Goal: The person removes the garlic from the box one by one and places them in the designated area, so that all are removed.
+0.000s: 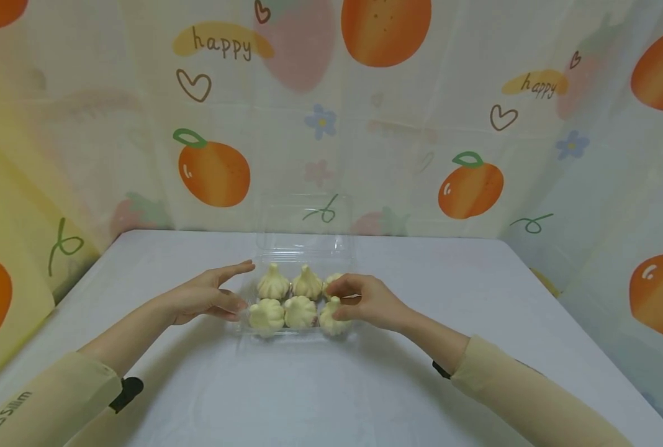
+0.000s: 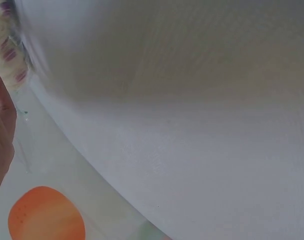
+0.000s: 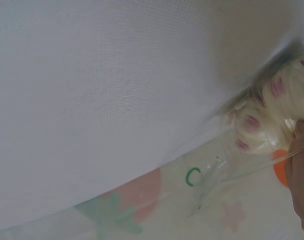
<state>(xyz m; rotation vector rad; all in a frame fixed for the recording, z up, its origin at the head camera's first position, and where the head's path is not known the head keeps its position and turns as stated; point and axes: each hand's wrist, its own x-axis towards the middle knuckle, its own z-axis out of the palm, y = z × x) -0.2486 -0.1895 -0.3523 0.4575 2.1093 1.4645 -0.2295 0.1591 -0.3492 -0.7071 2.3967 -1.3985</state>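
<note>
A clear plastic box [image 1: 298, 333] holds several garlic bulbs in two rows, its transparent lid [image 1: 303, 245] raised at the back. In the head view my right hand [image 1: 373, 304] pinches the front right garlic bulb [image 1: 333, 320] near its stem, partly covering the back right garlic bulb [image 1: 328, 282]. At the box's left side is my left hand [image 1: 205, 297], index finger extended and thumb close to the rim. The left wrist view catches part of that hand [image 2: 0, 135] beside purple-streaked garlic [image 2: 9, 55]. Garlic [image 3: 287, 92] also shows through the clear plastic in the right wrist view.
The box stands on a white-covered table [image 1: 309, 397], near its back edge. Behind it hangs a curtain [image 1: 354, 155] printed with oranges, hearts and flowers; the raised lid overlaps it in the head view.
</note>
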